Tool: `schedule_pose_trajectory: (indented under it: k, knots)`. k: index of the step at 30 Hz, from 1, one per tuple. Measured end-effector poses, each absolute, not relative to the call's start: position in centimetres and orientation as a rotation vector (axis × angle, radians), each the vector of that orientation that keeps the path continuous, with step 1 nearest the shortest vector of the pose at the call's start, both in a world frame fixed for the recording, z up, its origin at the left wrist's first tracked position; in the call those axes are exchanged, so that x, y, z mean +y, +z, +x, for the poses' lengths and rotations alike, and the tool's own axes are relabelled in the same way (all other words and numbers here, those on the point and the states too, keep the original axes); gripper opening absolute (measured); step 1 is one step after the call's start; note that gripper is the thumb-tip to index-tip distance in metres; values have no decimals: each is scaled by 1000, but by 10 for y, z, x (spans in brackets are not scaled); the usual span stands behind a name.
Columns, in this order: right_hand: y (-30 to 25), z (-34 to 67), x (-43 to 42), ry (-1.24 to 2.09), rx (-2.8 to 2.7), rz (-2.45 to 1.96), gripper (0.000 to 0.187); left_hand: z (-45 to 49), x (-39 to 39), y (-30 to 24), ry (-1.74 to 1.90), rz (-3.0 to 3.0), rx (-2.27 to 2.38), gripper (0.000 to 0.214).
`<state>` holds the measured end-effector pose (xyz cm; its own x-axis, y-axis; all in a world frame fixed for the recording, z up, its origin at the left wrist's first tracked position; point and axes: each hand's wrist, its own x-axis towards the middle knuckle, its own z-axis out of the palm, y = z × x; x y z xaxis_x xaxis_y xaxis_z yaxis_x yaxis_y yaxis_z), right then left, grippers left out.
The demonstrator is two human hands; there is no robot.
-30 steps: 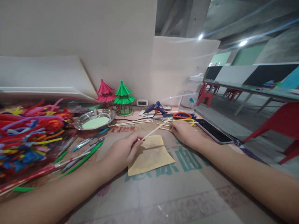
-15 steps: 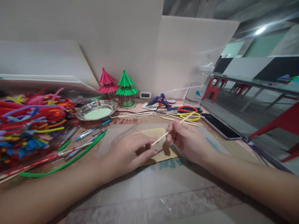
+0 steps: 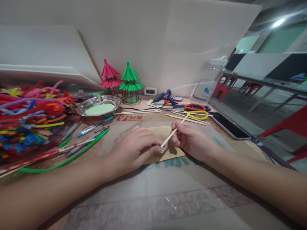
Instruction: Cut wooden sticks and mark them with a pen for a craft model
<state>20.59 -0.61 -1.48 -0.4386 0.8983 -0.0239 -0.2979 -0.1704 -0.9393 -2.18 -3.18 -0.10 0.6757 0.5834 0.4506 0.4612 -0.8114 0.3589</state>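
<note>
A thin pale wooden stick [image 3: 169, 137] slants up to the right between my two hands. My right hand [image 3: 192, 135] pinches it near its upper part, thumb and fingers closed round it. At the lower end, the thumb and forefinger of my left hand [image 3: 137, 145] come together on the stick's tip. Beneath both hands lies a tan sheet with rounded corners [image 3: 153, 129], partly covered by them. Several similar loose sticks [image 3: 192, 119] rest beyond my right hand.
Pipe cleaners [image 3: 31, 118] heap up at left. Behind stand a metal bowl [image 3: 81, 110], a pink pagoda model [image 3: 109, 75], a green pagoda model [image 3: 129, 84], a blue glue gun [image 3: 166, 97], yellow-and-red-handled scissors [image 3: 198, 115] and a clear bottle [image 3: 207, 86]. A phone [image 3: 229, 126] lies at right.
My left thumb and forefinger have closed on the stick's lower end, where they were apart before. The right hand's grip stays much the same. The camera view has tilted slightly.
</note>
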Motion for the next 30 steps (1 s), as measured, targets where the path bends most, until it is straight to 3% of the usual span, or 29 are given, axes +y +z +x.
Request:
schedule_pose_trajectory:
  k: [9,14,17,21,30]
  knots:
    - [-12,202,-11,1671,-1424,-782,38,-22,-28,-3,781,2697,912,19]
    - [-5,214,-12,924,-1896,-957,20,-20,-24,-6,646,2701,1117,25]
    - [-2,221,-12,665,-2137,-935,19,-20,-22,-6,512,2752,1107,35]
    - [-2,222,-14,608,-2254,-910,21,-21,-19,-8,389,2780,1094,45]
    - [-8,218,-16,510,-2534,-958,20,-21,-18,-9,384,2782,1093,41]
